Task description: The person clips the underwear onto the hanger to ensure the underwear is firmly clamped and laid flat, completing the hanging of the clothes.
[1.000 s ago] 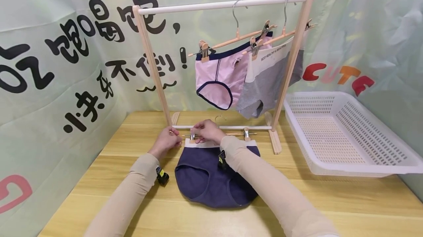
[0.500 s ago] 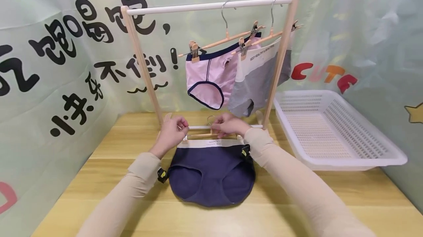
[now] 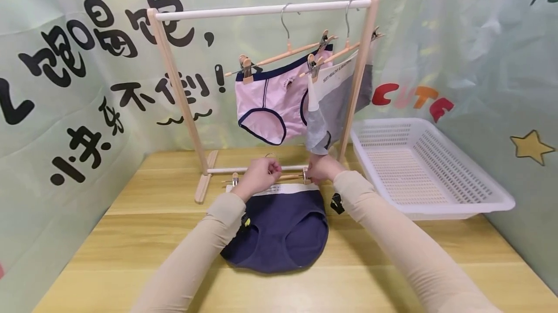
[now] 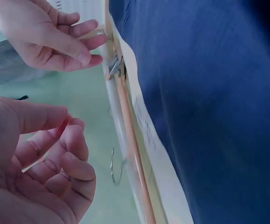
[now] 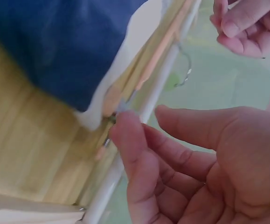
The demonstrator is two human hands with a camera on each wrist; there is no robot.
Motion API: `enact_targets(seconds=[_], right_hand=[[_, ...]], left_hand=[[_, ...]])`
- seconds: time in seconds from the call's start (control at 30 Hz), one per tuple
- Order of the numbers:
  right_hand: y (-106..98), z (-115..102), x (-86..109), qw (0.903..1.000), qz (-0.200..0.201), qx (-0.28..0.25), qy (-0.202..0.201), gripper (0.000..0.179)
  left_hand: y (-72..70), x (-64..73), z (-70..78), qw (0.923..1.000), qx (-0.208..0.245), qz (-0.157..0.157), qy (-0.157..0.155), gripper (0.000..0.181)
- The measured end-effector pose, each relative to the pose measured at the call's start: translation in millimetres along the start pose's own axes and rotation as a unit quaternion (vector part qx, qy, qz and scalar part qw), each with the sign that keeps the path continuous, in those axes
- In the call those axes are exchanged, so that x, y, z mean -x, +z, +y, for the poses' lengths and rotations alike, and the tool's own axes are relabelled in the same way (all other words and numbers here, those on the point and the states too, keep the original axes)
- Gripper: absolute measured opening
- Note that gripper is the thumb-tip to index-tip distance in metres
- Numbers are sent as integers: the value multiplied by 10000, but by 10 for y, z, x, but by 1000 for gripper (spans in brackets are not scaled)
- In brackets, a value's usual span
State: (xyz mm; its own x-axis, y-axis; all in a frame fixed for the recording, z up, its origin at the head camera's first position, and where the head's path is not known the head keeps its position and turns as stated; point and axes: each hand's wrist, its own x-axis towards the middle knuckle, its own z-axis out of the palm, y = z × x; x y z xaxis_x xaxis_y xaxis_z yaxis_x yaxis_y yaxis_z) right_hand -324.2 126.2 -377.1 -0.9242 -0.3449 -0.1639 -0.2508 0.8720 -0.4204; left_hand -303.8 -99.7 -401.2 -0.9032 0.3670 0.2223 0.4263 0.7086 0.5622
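Observation:
Navy briefs (image 3: 279, 235) with a white waistband (image 4: 148, 126) lie flat on the table. Along the waistband runs a wooden clip hanger (image 3: 289, 177); its metal hook (image 4: 117, 171) shows in both wrist views. The left clip (image 3: 235, 179) sits at the waistband's left end. My left hand (image 3: 260, 176) hovers over the hanger's middle, fingers loosely bent, thumb meeting the forefinger, nothing held. My right hand (image 3: 324, 168) is at the right clip (image 3: 306, 176). In the right wrist view its fingertips overlap the clip while the thumb stays apart; contact is unclear.
A wooden rack with a white top rail (image 3: 248, 11) stands behind the hands. Pink briefs (image 3: 272, 100) and grey-and-white briefs (image 3: 333, 100) hang from it on clip hangers, the grey pair just above my right hand. A white plastic basket (image 3: 475, 204) stands at the right.
My right hand has gone from the left clip, past the hanger's middle, to the right clip. My left hand has shifted right from the left clip. The head view has turned right.

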Motion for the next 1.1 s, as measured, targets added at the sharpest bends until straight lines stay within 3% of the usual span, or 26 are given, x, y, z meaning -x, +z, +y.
enact_targets(seconds=[0.27, 0.5, 0.63, 0.87, 0.93, 1.1], right_hand=[[114, 127, -23, 9945, 362, 942, 294, 41], [109, 157, 1, 9961, 370, 664, 436, 31], [109, 170, 4, 9960, 386, 620, 520, 21], [150, 247, -68, 9971, 154, 412, 618, 21], [148, 253, -75, 9973, 63, 357, 645, 22], [115, 220, -27, 9972, -51, 318, 668, 25]], left_hand=[[262, -180, 147, 9984, -550, -50, 105, 3], [455, -288, 240, 9946, -907, 330, 375, 6], [540, -341, 285, 9937, -1008, 365, 330, 8], [684, -416, 289, 9852, -1566, 579, 398, 14], [762, -464, 224, 9831, -1679, 631, 357, 19], [799, -510, 279, 9814, -1867, 454, -11, 27]])
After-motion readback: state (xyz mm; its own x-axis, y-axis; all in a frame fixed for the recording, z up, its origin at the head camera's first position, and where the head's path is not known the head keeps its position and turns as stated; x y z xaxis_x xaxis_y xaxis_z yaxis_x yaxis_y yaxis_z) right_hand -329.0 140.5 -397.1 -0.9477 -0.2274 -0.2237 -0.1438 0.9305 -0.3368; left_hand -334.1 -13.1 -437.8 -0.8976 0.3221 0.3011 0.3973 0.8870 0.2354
